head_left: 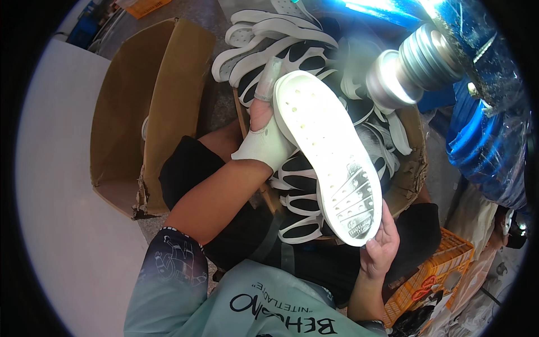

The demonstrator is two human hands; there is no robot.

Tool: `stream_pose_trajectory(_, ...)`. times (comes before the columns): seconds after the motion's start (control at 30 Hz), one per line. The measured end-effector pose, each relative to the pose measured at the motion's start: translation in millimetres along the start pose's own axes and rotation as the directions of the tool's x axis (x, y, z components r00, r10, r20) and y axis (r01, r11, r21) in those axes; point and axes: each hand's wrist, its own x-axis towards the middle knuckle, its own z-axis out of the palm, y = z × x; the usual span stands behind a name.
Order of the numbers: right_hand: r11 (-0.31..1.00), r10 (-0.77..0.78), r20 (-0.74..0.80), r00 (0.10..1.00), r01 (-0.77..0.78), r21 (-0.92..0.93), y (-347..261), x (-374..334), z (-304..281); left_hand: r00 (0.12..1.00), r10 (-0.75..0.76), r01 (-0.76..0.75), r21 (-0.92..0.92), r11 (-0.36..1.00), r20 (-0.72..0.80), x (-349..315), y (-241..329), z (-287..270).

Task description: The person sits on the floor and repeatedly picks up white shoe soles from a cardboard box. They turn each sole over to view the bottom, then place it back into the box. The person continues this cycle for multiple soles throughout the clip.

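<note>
A white shoe sole (323, 135) is held up in front of me, tilted, one end at the upper left and the other at the lower right. Small holes dot its surface, and a dark grooved patch lies near its lower end. My left hand (268, 135), in a fingerless white glove with a wrapped thumb, grips the sole's upper left side; its other fingers are hidden behind. At the lower end, my right hand (382, 247) closes its bare fingers on the rim. Beneath lie many white soles and strappy uppers (297, 174) in a cardboard box (414, 168).
A silver ribbed lamp (412, 67) shines close to the sole's upper right. An open cardboard box (174, 95) stands at left beside a white surface (56, 168). Blue plastic sheeting (477, 146) hangs at right. An orange crate (449, 253) with red-handled scissors (424, 287) sits at lower right.
</note>
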Motion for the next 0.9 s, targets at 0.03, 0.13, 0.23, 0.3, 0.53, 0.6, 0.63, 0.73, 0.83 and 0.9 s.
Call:
stream_pose_trajectory(0.03,1.0,-0.002,0.018,1.0,0.002,0.017,-0.2,0.0,0.1,1.0,-0.005,0.005,-0.007,1.0,0.023,0.4,-0.4,-0.8)
stream_pose_trajectory(0.13,0.999,-0.008,0.048,0.999,0.005,0.052,0.0,0.5,1.1,0.993,-0.014,0.017,-0.029,0.999,0.113,0.5,-0.4,-1.3)
stream_pose_trajectory(0.23,0.997,0.001,0.066,0.998,-0.006,0.082,0.4,1.5,3.5,0.992,0.027,-0.026,-0.012,1.0,0.125,-1.1,1.0,-0.4)
stream_pose_trajectory(0.3,0.994,0.013,0.074,0.997,-0.021,0.104,0.2,2.0,5.8,0.995,0.083,-0.086,0.041,0.995,0.056,-3.1,2.6,0.7)
stream_pose_trajectory(0.53,0.976,0.085,0.063,0.994,-0.096,0.196,0.3,3.2,11.0,0.969,0.217,-0.192,0.191,0.963,-0.119,-4.8,2.4,7.2)
stream_pose_trajectory(0.6,0.971,0.083,0.047,0.995,-0.091,0.221,0.9,3.9,12.1,0.93,0.286,-0.226,0.257,0.94,-0.229,-4.5,4.7,9.7)
stream_pose_trajectory(0.63,0.969,0.091,0.072,0.993,-0.105,0.225,0.3,4.8,12.1,0.934,0.278,-0.214,0.271,0.938,-0.224,-4.0,5.9,10.6)
stream_pose_trajectory(0.73,0.958,0.121,0.175,0.977,-0.161,0.239,-5.8,7.8,12.9,0.96,0.235,-0.187,0.279,0.942,-0.149,-3.4,9.6,10.0)
stream_pose_trajectory(0.83,0.945,0.144,0.264,0.954,-0.211,0.248,-15.1,11.2,16.6,0.957,0.282,-0.251,0.29,0.923,-0.069,-3.0,13.5,9.6)
stream_pose_trajectory(0.9,0.952,0.148,0.212,0.966,-0.197,0.233,-14.0,13.5,25.4,0.871,0.466,-0.38,0.384,0.841,-0.158,-1.2,18.0,11.8)
